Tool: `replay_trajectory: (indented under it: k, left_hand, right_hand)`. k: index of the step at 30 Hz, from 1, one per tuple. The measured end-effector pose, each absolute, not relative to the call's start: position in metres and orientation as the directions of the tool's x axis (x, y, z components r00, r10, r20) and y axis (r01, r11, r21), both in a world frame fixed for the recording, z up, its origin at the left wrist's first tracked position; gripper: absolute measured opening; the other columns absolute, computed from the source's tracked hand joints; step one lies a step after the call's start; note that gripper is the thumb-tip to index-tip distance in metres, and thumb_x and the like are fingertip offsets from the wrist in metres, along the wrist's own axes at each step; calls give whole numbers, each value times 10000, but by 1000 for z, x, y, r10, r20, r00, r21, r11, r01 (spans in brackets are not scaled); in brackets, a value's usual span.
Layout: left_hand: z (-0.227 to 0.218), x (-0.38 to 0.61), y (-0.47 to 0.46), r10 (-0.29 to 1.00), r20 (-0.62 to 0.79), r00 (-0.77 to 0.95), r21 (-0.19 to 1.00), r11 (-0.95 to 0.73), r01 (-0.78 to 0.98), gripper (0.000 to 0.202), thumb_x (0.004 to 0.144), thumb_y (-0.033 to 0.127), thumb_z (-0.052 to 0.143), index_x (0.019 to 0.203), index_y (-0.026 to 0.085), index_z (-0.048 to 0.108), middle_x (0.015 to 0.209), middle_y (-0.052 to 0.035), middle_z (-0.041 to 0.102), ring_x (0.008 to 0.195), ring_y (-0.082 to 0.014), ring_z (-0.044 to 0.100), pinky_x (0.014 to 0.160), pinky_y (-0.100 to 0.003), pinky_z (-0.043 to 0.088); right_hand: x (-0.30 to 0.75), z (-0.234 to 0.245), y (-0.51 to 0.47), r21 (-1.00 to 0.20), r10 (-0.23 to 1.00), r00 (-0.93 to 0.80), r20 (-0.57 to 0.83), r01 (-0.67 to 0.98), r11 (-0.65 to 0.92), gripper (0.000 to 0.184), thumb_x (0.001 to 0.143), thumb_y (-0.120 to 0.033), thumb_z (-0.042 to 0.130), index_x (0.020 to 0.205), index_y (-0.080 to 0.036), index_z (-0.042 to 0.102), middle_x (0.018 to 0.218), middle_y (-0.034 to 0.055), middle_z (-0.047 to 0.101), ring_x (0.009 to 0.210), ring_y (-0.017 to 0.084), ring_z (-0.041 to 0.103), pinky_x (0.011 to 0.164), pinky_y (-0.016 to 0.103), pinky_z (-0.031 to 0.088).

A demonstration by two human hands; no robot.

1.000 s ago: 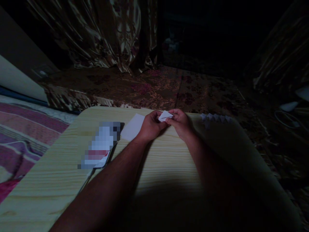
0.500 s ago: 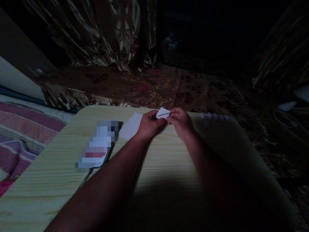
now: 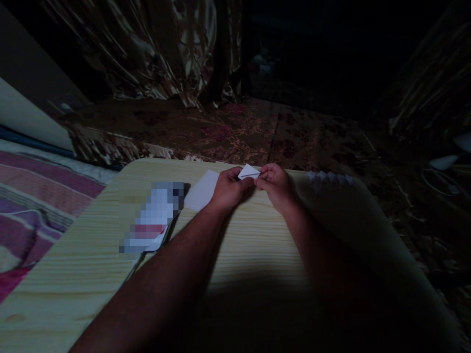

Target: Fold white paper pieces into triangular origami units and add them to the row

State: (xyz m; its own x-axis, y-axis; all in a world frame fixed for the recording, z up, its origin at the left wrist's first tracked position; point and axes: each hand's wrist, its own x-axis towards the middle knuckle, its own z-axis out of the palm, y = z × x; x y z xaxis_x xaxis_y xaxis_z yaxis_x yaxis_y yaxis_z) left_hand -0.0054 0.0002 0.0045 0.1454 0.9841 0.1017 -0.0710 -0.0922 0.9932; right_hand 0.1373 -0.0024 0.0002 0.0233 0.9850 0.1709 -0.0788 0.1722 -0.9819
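Note:
Both my hands meet near the far edge of a pale wooden table (image 3: 257, 255). My left hand (image 3: 228, 189) and my right hand (image 3: 275, 186) each pinch a small folded white paper piece (image 3: 248, 172) between thumb and fingers, just above the table. It is folded into a flat triangular shape. A flat white paper sheet (image 3: 201, 191) lies on the table just left of my left hand. A row of several small folded white paper pieces (image 3: 331, 178) sits at the table's far right edge, right of my right hand.
A blurred-out flat object (image 3: 152, 218) lies on the table left of my arm. A striped pink mat (image 3: 33, 206) is at the left. Dark floral fabric (image 3: 235, 132) covers the floor beyond the table, with shiny curtains (image 3: 158, 49) behind. White items and a cable (image 3: 441, 171) lie at far right.
The folded paper has been pressed flatter between my fingers, from an open triangle to a thinner shape. My hands stay in about the same place.

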Motion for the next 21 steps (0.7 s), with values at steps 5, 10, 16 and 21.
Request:
replay_trajectory:
  k: [5, 10, 16, 21]
  left_hand:
    - [8, -4, -2, 980, 154, 125, 985, -142, -96, 172, 683, 284, 662, 808, 170, 632, 702, 13, 607, 590, -108, 493, 526, -222, 370]
    - [4, -5, 4, 992, 125, 5, 978, -122, -169, 187, 709, 348, 665, 717, 166, 619, 620, 17, 563, 548, -94, 467, 514, -220, 364]
    - [-2, -7, 9, 995, 81, -52, 961, -92, -261, 176, 655, 297, 708, 670, 148, 615, 576, 19, 548, 520, -83, 458, 515, -216, 363]
    - [2, -6, 6, 997, 66, -41, 961, -75, -266, 166, 643, 280, 703, 658, 141, 613, 563, 16, 547, 509, -82, 455, 514, -217, 362]
  right_hand:
    - [137, -2, -1, -982, 982, 66, 176, -58, 180, 300, 594, -165, 651, 838, -207, 482, 593, -65, 586, 501, 93, 491, 497, 220, 358]
    - [137, -3, -1, -986, 986, 37, 160, -44, 162, 269, 589, -157, 655, 809, -199, 504, 584, -63, 583, 482, 86, 477, 469, 211, 340]
    - [140, -3, -2, -978, 986, -33, 166, -132, 161, 206, 645, -202, 661, 825, -193, 562, 636, -43, 591, 529, 87, 512, 482, 206, 388]
    - [142, -6, 1, -968, 989, -22, 147, -208, 139, 178, 731, -329, 642, 835, -190, 600, 657, -17, 600, 585, 100, 554, 479, 201, 405]
